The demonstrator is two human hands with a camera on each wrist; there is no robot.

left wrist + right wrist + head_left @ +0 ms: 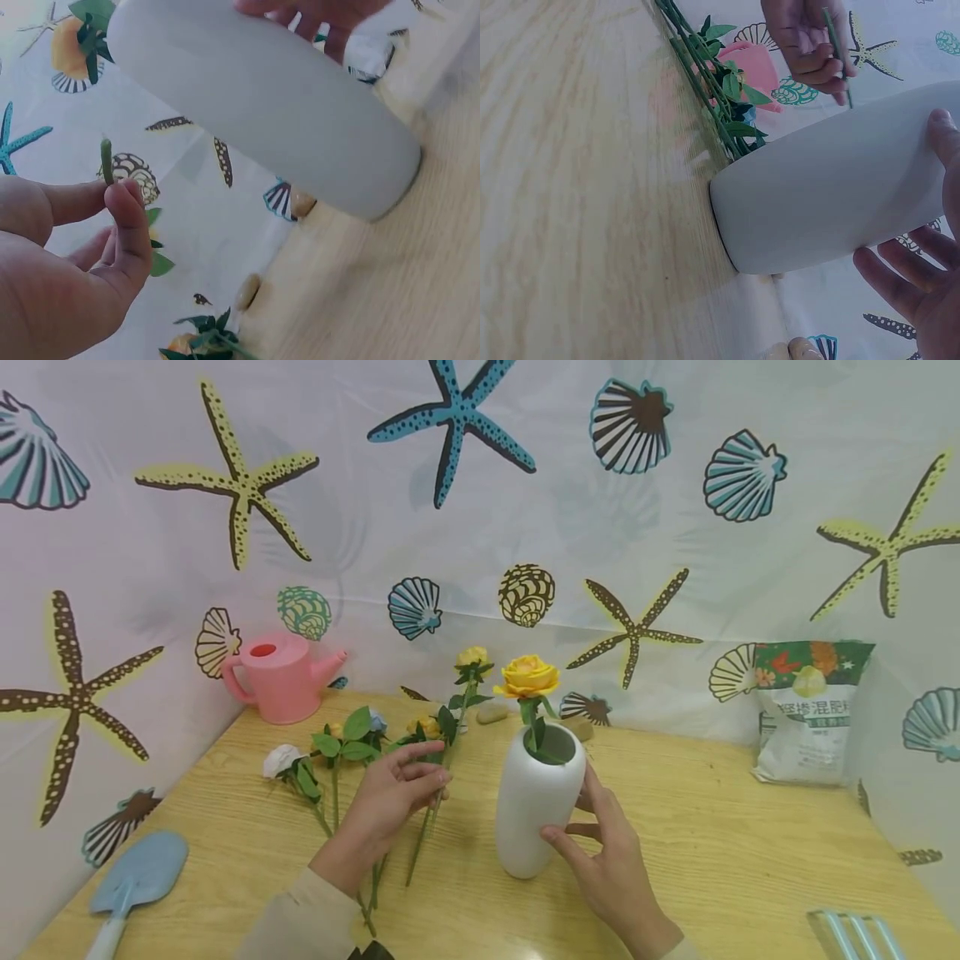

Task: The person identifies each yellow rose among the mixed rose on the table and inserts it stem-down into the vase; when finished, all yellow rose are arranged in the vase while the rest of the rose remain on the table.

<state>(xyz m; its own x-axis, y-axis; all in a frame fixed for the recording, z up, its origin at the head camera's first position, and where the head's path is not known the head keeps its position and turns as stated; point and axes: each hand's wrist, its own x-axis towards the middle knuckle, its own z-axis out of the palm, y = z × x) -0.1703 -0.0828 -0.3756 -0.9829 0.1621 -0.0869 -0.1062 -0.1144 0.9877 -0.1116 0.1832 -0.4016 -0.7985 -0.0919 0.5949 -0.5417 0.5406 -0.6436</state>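
Note:
A white vase (525,810) stands on the wooden table with a yellow rose (529,677) in its mouth. My right hand (611,860) grips the vase from the right, thumb on the near side and fingers round the back. Left of the vase, my left hand (397,789) pinches the thin green stem (106,161) of another yellow rose (472,658) between thumb and fingers. That bloom points up and away from me, while the stem slants down past the hand. Beside the left wrist lie several cut flowers, among them a white rose (281,761).
A pink watering can (279,681) stands at the back left, with a blue trowel (142,872) at front left. At the right are a fertilizer bag (806,727) and the light-blue tines of a tool (858,935). Stones (492,714) lie behind the vase, before a patterned cloth backdrop (480,543).

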